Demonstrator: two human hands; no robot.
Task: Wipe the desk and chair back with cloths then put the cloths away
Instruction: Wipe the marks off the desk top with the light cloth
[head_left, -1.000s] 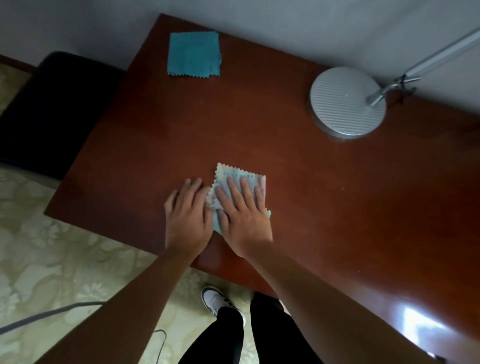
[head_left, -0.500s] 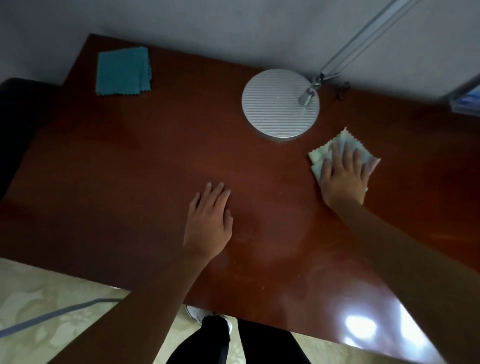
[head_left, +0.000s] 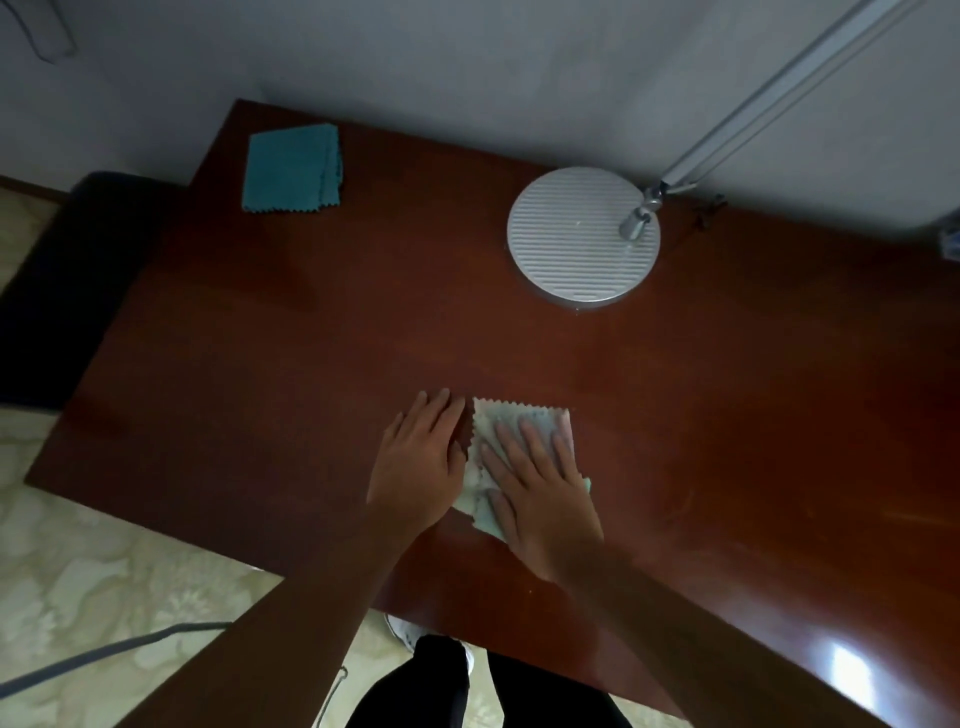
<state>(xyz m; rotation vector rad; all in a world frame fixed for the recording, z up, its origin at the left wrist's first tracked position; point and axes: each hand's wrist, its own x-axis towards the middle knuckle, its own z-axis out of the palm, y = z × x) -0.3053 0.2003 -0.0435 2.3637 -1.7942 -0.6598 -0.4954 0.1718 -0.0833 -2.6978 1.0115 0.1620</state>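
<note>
Desk (head_left: 270, 374): two cloths (head_left: 293, 169), lamp base (head_left: 576, 239).

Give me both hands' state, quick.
Left hand: open, flat on the desk, holding nothing.
Right hand: open, fingers straight, pressing the pale cloth onto the desk.

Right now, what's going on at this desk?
A person is wiping the desk. The right hand lies flat, fingers straight, on a pale cloth near the front edge. The left hand rests flat on the wood right beside it. A teal cloth lies folded and untouched at the far left corner. A lamp base stands at the back of the desk, apart from both cloths.
</note>
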